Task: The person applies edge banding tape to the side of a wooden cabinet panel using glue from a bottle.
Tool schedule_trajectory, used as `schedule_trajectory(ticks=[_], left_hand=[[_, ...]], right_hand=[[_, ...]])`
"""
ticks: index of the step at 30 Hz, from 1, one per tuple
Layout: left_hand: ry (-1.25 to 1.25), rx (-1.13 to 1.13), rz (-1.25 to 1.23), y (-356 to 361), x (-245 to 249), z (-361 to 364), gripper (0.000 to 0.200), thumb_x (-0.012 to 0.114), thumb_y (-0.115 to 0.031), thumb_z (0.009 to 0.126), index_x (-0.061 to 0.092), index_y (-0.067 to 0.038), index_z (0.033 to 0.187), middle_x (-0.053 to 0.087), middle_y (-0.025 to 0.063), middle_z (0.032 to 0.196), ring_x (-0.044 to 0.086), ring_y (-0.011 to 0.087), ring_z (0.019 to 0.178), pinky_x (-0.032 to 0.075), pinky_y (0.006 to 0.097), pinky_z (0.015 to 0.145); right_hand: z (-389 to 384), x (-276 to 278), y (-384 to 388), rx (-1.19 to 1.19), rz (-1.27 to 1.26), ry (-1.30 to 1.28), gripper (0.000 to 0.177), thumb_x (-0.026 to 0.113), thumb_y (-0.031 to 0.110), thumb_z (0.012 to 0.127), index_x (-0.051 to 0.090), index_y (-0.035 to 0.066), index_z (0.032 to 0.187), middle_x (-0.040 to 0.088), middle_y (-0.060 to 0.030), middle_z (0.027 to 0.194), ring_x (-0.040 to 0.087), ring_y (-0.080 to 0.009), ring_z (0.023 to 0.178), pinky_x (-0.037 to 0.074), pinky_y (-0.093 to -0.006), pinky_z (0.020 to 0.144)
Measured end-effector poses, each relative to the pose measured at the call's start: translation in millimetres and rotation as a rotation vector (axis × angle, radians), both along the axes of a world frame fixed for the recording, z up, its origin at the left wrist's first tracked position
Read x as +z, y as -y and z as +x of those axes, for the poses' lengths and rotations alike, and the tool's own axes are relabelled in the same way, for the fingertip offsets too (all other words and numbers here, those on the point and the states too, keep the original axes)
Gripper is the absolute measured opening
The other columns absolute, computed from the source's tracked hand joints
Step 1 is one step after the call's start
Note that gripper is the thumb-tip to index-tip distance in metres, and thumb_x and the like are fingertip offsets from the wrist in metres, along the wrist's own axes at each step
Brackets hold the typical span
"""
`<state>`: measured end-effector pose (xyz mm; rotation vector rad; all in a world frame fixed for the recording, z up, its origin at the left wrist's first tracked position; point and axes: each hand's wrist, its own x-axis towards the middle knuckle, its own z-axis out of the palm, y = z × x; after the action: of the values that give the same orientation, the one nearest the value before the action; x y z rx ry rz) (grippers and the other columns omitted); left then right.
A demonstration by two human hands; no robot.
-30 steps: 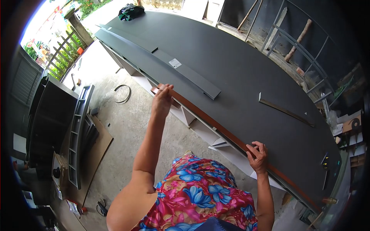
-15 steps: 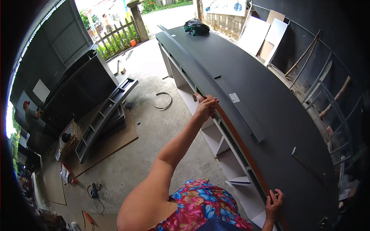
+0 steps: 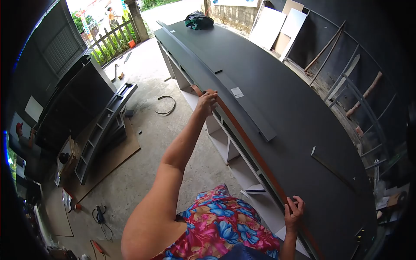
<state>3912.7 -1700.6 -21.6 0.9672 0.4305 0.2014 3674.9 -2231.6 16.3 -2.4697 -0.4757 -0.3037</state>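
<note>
A long brown strip (image 3: 249, 141), thin and flexible like edge banding, runs along the near edge of a large dark grey panel (image 3: 286, 108). My left hand (image 3: 208, 102) is closed on this strip near its far end, where a short loose tail curls up beyond my fingers. Farther down the same edge, my right hand (image 3: 294, 210) touches the strip, its fingers apart and slightly bent. Under the panel is a white-sided cabinet frame (image 3: 233, 149) with open compartments. A long dark strip (image 3: 255, 123) with a white label (image 3: 237, 92) lies on the panel.
A dark bag (image 3: 199, 20) sits at the panel's far end, and a thin narrow piece (image 3: 333, 169) lies to the right. On the floor are a coiled strip (image 3: 166, 105), a slatted dark frame (image 3: 102, 130) and a corded tool (image 3: 100, 214). Another person (image 3: 24, 134) stands far left.
The view has shifted, so most things appear farther left and higher. Both hands keep their places on the brown strip, with little visible change in grip.
</note>
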Motion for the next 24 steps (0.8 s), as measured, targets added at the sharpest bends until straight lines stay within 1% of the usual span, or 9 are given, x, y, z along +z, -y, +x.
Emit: schedule_trajectory(ticks=[4, 8, 11, 15, 18, 21, 22, 23, 24], left_hand=[[0.012, 0.03, 0.072, 0, 6, 3, 0.023, 0.064, -0.02, 0.08, 0.062, -0.013, 0.101, 0.054, 0.0037, 0.11, 0.045, 0.024, 0.106, 0.03, 0.0451, 0.093], [-0.082, 0.079, 0.197, -7, -1, 7, 0.027, 0.067, -0.025, 0.078, 0.062, -0.015, 0.103, 0.056, 0.0028, 0.107, 0.045, 0.0223, 0.106, 0.031, 0.047, 0.089], [-0.084, 0.089, 0.311, -15, -7, 8, 0.021, 0.063, -0.026, 0.081, 0.064, -0.019, 0.101, 0.059, -0.0048, 0.104, 0.05, 0.0137, 0.095, 0.03, 0.0381, 0.082], [0.003, 0.079, 0.473, -20, -17, 12, 0.026, 0.067, -0.025, 0.078, 0.064, -0.017, 0.102, 0.062, -0.0038, 0.094, 0.051, 0.0114, 0.093, 0.035, 0.0357, 0.078], [-0.036, 0.201, 0.394, -23, -17, 16, 0.028, 0.071, -0.012, 0.076, 0.065, -0.004, 0.102, 0.063, 0.0019, 0.097, 0.056, 0.0117, 0.092, 0.039, 0.0228, 0.083], [0.01, 0.156, 0.474, -33, -37, 19, 0.03, 0.072, -0.015, 0.076, 0.064, -0.005, 0.103, 0.063, 0.0018, 0.098, 0.056, 0.0117, 0.093, 0.041, 0.0249, 0.084], [0.059, 0.156, 0.515, -36, -45, 18, 0.038, 0.071, -0.023, 0.075, 0.063, -0.01, 0.109, 0.062, -0.0022, 0.096, 0.052, 0.0099, 0.089, 0.037, 0.0303, 0.073], [-0.059, 0.135, 0.584, -45, -52, 20, 0.035, 0.067, -0.026, 0.078, 0.063, -0.011, 0.109, 0.06, 0.0012, 0.107, 0.05, 0.0129, 0.099, 0.037, 0.0286, 0.079], [0.036, 0.086, 0.73, -59, -68, 20, 0.041, 0.058, -0.036, 0.082, 0.061, -0.01, 0.113, 0.055, 0.0052, 0.12, 0.047, 0.018, 0.11, 0.037, 0.0321, 0.089]], right_hand=[[2, -1, 2, 0.003, 0.005, -0.018, 0.029, 0.065, 0.005, 0.072, 0.067, 0.007, 0.101, 0.053, -0.0087, 0.107, 0.048, -0.0234, 0.086, 0.042, -0.034, 0.074], [2, -4, 1, -0.012, 0.002, 0.021, 0.03, 0.067, 0.008, 0.069, 0.068, 0.01, 0.099, 0.054, -0.0058, 0.105, 0.049, -0.0218, 0.081, 0.041, -0.0357, 0.076], [3, -6, 2, -0.028, -0.006, 0.017, 0.03, 0.068, 0.009, 0.069, 0.068, 0.011, 0.099, 0.054, -0.0056, 0.105, 0.049, -0.0217, 0.08, 0.04, -0.0359, 0.077], [3, -2, -2, -0.047, -0.035, 0.01, 0.03, 0.068, 0.009, 0.068, 0.068, 0.01, 0.098, 0.054, -0.0067, 0.105, 0.049, -0.0222, 0.08, 0.041, -0.036, 0.077], [4, -2, -4, -0.056, -0.017, 0.008, 0.03, 0.068, 0.009, 0.068, 0.068, 0.01, 0.098, 0.054, -0.0073, 0.106, 0.049, -0.0223, 0.079, 0.041, -0.0359, 0.076], [4, -3, -3, -0.055, -0.036, 0.005, 0.03, 0.067, 0.008, 0.068, 0.068, 0.009, 0.098, 0.054, -0.0076, 0.107, 0.048, -0.0221, 0.078, 0.042, -0.0353, 0.075], [4, -3, -3, -0.069, -0.057, -0.004, 0.03, 0.067, 0.007, 0.068, 0.068, 0.008, 0.098, 0.055, -0.0078, 0.107, 0.048, -0.0219, 0.078, 0.042, -0.0349, 0.075], [5, -7, -4, -0.081, 0.004, 0.008, 0.03, 0.068, 0.006, 0.068, 0.068, 0.008, 0.098, 0.056, -0.0077, 0.107, 0.049, -0.0211, 0.076, 0.042, -0.0346, 0.074], [7, -5, -9, -0.087, -0.014, 0.051, 0.03, 0.068, 0.006, 0.068, 0.069, 0.01, 0.098, 0.057, -0.0068, 0.107, 0.051, -0.0207, 0.077, 0.044, -0.0338, 0.074]])
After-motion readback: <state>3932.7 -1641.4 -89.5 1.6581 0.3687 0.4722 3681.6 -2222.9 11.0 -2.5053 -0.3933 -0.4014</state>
